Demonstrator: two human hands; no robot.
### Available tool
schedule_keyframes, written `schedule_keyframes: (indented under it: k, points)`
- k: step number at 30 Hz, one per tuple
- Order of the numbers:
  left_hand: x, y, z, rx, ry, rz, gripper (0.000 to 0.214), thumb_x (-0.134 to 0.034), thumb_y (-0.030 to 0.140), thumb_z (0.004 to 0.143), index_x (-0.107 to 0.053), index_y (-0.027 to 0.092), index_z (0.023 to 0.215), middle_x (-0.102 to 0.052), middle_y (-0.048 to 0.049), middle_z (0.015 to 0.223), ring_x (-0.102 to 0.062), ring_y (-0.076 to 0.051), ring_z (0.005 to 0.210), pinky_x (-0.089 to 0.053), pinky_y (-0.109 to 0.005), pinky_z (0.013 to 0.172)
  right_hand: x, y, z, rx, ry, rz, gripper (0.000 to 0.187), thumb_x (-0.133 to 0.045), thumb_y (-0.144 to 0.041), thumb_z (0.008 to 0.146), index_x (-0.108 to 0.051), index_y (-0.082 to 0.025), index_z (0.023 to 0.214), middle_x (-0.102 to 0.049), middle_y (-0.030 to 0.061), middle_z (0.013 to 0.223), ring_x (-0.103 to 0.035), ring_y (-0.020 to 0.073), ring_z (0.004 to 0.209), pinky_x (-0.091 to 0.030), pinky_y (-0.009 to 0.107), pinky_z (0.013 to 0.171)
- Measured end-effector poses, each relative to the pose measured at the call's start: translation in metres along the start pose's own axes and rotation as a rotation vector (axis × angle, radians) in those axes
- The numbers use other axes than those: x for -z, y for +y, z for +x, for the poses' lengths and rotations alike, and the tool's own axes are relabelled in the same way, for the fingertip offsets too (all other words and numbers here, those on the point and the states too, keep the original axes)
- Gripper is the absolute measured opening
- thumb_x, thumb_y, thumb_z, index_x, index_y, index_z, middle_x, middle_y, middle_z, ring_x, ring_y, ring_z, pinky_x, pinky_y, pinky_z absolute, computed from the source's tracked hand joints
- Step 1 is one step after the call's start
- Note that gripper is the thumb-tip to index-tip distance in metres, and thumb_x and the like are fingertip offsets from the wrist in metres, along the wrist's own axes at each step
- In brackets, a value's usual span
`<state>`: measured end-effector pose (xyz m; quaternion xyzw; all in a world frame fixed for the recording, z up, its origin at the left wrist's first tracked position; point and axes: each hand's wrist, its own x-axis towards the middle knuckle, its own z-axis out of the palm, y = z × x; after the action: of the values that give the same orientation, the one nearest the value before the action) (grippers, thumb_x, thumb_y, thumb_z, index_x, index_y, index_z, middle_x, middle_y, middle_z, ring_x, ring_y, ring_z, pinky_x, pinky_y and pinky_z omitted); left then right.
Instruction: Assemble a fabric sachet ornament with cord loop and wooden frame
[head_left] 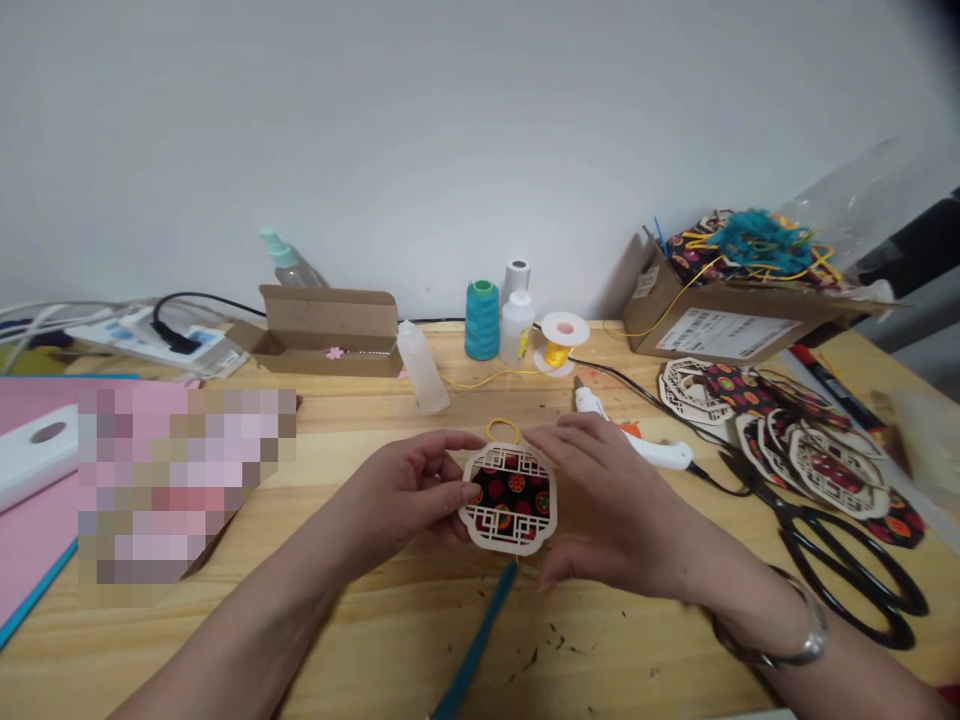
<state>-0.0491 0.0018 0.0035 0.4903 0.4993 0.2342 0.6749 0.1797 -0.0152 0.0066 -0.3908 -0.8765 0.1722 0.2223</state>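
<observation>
My left hand (424, 490) pinches the left edge of a pale fretwork pendant (514, 490) with dark flowered fabric behind its cut-out frame. A yellow cord loop (502, 430) sticks up from the pendant's top. From its bottom hangs a teal tassel (480, 640), running down toward the front of the table. On the pendant's right side is my right hand (607, 500), its fingers and thumb spread apart around that edge. It grips nothing that I can see; whether a fingertip touches the rim I cannot tell.
Black scissors (832, 560) and several fretwork pieces (825, 460) lie at right, near a white glue gun (637, 435). Behind stand a squeeze bottle (424, 365), teal thread (482, 320), a yellow cord spool (559, 345), a small carton (330, 335) and a filled cardboard box (720, 320).
</observation>
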Motion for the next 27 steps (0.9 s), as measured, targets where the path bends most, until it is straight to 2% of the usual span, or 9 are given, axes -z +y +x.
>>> schedule_keyframes:
  k: [6,9,11,13,16,19,27]
  points:
    - [-0.003,-0.002,0.001,-0.010,-0.013,0.028,0.043,-0.063,0.027,0.075,-0.048,0.018,0.114,-0.055,0.0066,0.065,-0.059,-0.010,0.050,-0.047,-0.024,0.049,-0.004,0.004,-0.001,-0.049,-0.007,-0.014,0.079,-0.069,-0.053,0.065,-0.040,-0.020,0.130,-0.058,0.0107,0.115,-0.043,0.0287,0.109,-0.036,0.043,0.089]
    - [0.001,-0.001,-0.001,-0.041,-0.027,0.207,0.047,-0.062,0.034,0.076,-0.048,0.019,0.118,-0.058,0.0030,0.074,-0.057,-0.011,0.053,-0.045,-0.026,0.050,-0.003,0.004,-0.001,-0.045,-0.021,0.010,0.075,-0.070,-0.050,0.065,-0.041,-0.021,0.128,-0.057,0.0095,0.115,-0.042,0.0277,0.109,-0.035,0.041,0.089]
    - [0.004,-0.001,-0.002,-0.154,0.015,0.443,0.053,-0.067,0.038,0.071,-0.050,0.022,0.119,-0.060,-0.0016,0.090,-0.059,-0.015,0.067,-0.048,-0.031,0.061,-0.003,0.005,-0.001,-0.047,-0.029,0.022,0.073,-0.070,-0.050,0.066,-0.042,-0.022,0.127,-0.057,0.0088,0.115,-0.041,0.0275,0.109,-0.034,0.041,0.090]
    - [0.007,-0.004,-0.002,-0.309,0.069,0.669,0.061,-0.072,0.041,0.065,-0.051,0.024,0.121,-0.057,-0.0057,0.109,-0.057,-0.022,0.091,-0.046,-0.038,0.079,-0.003,0.005,0.000,-0.056,-0.034,0.021,0.073,-0.071,-0.049,0.066,-0.042,-0.022,0.127,-0.057,0.0088,0.114,-0.040,0.0280,0.110,-0.034,0.041,0.090]
    - [0.009,-0.009,0.000,-0.427,0.054,0.848,0.068,-0.073,0.045,0.062,-0.048,0.027,0.124,-0.051,-0.0080,0.120,-0.048,-0.027,0.109,-0.040,-0.043,0.091,-0.003,0.005,0.000,-0.060,-0.062,0.013,0.071,-0.071,-0.047,0.067,-0.043,-0.023,0.127,-0.057,0.0085,0.112,-0.040,0.0285,0.108,-0.034,0.041,0.088]
    - [0.007,-0.012,0.001,-0.442,0.007,0.918,0.069,-0.071,0.049,0.063,-0.047,0.027,0.123,-0.052,-0.0082,0.117,-0.049,-0.027,0.106,-0.041,-0.042,0.088,-0.004,0.004,0.001,-0.051,-0.088,0.011,0.065,-0.070,-0.045,0.069,-0.045,-0.023,0.125,-0.059,0.0080,0.111,-0.041,0.0280,0.106,-0.034,0.040,0.086]
    - [-0.001,-0.009,-0.001,-0.419,0.026,1.001,0.055,-0.066,0.048,0.068,-0.052,0.024,0.116,-0.055,-0.0076,0.108,-0.052,-0.026,0.097,-0.044,-0.039,0.081,-0.008,0.004,0.002,-0.061,-0.100,0.007,0.062,-0.068,-0.043,0.070,-0.047,-0.022,0.124,-0.060,0.0086,0.110,-0.040,0.0288,0.109,-0.033,0.041,0.086]
